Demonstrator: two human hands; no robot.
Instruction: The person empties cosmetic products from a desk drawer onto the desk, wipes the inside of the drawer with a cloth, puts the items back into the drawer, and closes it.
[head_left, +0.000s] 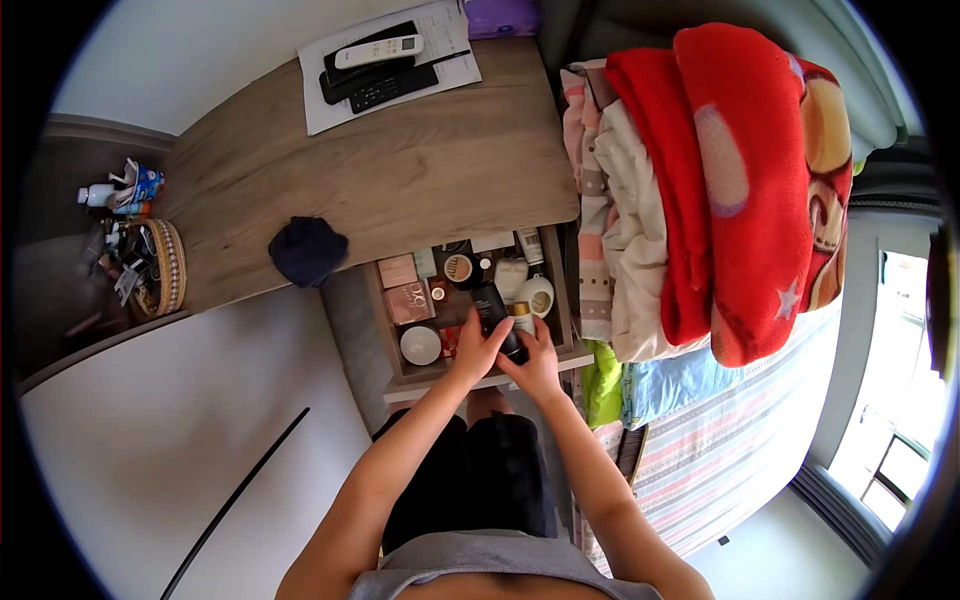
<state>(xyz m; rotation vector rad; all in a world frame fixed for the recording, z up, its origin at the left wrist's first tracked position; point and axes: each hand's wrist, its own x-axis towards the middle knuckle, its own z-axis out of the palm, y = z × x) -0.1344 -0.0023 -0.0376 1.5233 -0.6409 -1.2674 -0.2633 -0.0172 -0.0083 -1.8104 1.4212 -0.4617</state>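
Observation:
A dark bottle (489,303) with pale lettering slants between my two hands, over an open drawer (398,381). My left hand (474,352) closes on its left side. My right hand (536,366) grips its lower end, thumb underneath, with fingers beside a small white bottle with a gold cap (522,312); whether they touch that one too I cannot tell. Around them in the drawer lie a round white jar (420,346), a pink box (410,303), a round beige-topped container (458,268) and a white rounded container (536,294).
The drawer sits under a wooden desk (400,180) holding a dark cloth cap (307,251), a white remote (380,51) and papers (322,111). A woven basket (170,265) stands at left. Folded red blankets (745,180) are piled on the bed (720,450) at right.

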